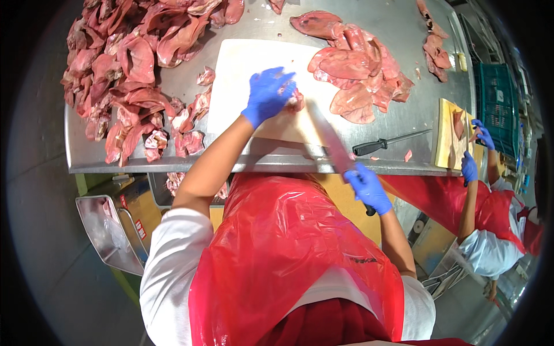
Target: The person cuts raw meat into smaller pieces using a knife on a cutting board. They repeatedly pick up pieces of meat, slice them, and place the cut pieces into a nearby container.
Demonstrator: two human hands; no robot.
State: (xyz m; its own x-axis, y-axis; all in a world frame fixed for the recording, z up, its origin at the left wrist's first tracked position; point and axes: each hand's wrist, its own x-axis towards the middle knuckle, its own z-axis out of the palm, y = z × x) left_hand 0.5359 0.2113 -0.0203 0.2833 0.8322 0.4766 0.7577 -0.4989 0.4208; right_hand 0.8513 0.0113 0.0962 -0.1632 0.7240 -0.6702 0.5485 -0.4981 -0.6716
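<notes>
A stainless-steel worktable (398,40) spans the view, with a heap of raw meat pieces (135,60) over its far left. Near its middle lies a white cutting board (236,75), and a smaller stack of flat meat slices (355,63) overlaps the board's right side. A long-bladed knife (330,138) slants across the board's near right part, handle toward the person, tip pointing away and leftward. The gloved right hand (367,187) is clenched around its handle, beyond the table's near edge. Over the board, the gloved left hand (268,95) grasps a small raw meat piece (296,102), fingers curled about it. That piece protrudes to the right of the left hand, much the nearer one, and lies ahead and left of the right hand, just beside the blade tip. Blur and fingers hide its long axis; I cannot tell whether steel touches it.
</notes>
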